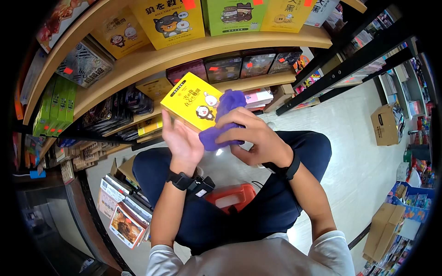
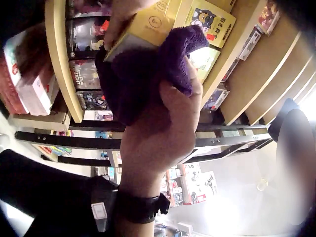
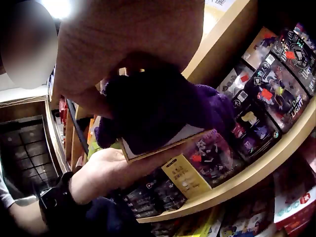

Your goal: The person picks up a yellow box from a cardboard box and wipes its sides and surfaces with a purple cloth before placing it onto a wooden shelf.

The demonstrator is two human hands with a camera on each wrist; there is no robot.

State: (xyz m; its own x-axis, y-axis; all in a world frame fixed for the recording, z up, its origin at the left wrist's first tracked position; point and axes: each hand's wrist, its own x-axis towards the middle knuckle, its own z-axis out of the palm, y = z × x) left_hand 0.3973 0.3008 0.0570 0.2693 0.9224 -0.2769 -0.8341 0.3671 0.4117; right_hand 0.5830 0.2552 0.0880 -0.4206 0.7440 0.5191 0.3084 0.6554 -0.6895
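A yellow card-game box (image 1: 186, 103), with two cartoon figures and dark lettering on its front, is held tilted above the person's lap. The left hand (image 1: 182, 142) holds it from below and along its near-left side, thumb at the edge; most of its fingers are hidden under the box. Curled fingers of the right hand (image 1: 253, 135) grip a bunched purple cloth (image 1: 230, 101) against the box's right side. In the left wrist view the cloth (image 2: 131, 81) covers one end of the box. From the right wrist, the cloth (image 3: 212, 106) lies over the box above the left palm.
Curved wooden shelves (image 1: 239, 41) in front carry several yellow and green game boxes, with dark boxes (image 1: 223, 68) beneath. Stacked boxes (image 1: 126, 209) stand on the floor at left. A red container (image 1: 232, 197) sits between the legs. Cardboard boxes (image 1: 386, 124) line the right.
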